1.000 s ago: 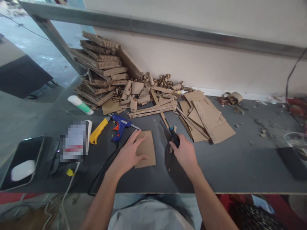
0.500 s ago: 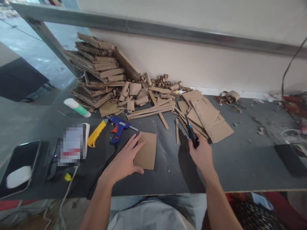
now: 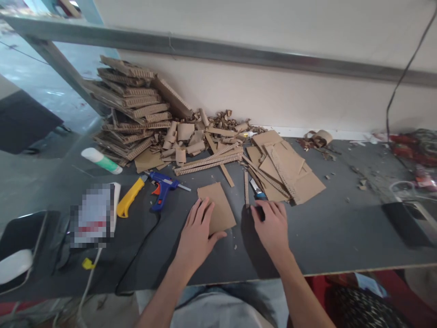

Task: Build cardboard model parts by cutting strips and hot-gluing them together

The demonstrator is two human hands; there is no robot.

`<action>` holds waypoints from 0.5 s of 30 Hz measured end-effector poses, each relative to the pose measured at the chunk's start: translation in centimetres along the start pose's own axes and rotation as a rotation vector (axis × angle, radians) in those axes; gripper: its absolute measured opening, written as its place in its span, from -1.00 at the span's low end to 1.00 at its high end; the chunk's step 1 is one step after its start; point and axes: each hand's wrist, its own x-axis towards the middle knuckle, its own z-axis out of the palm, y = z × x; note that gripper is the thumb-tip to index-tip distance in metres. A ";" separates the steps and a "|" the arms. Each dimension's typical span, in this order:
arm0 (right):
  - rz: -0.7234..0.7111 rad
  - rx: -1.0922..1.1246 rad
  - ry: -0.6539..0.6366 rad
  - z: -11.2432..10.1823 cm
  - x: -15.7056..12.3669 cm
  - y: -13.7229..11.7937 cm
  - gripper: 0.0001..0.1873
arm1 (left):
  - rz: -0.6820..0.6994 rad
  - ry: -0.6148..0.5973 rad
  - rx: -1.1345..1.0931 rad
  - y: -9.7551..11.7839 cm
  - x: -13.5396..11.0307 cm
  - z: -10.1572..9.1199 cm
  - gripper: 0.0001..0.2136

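My left hand [image 3: 200, 230] lies with fingers spread over a small flat cardboard piece [image 3: 220, 207], pressing its left side against the dark tabletop. The piece sits at a slant, its right corner uncovered. My right hand [image 3: 272, 225] is low over the table, fingers curled around the rear of a utility knife [image 3: 258, 190]. The knife's silver front and blue part show beyond my fingertips, pointing away from me; the rest is hidden under the hand. A narrow corrugated strip [image 3: 246, 189] lies just left of the knife.
Flat cardboard sheets [image 3: 309, 187] lie beyond my right hand. A blue glue gun [image 3: 164, 189], a yellow-handled cutter [image 3: 131, 196] and a glue stick [image 3: 102, 161] rest to the left. Cardboard scraps [image 3: 194, 139] and a tall corrugated stack [image 3: 136, 109] stand at the back.
My right hand has lowered the knife to the table, a little to the left. The cardboard piece has turned and shifted right under my left hand. The view has also shifted.
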 end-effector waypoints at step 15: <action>0.113 0.205 -0.155 0.5 0.9 -3.0 -0.76 | -0.139 0.102 -0.006 -3.0 -2.2 -2.2 -0.52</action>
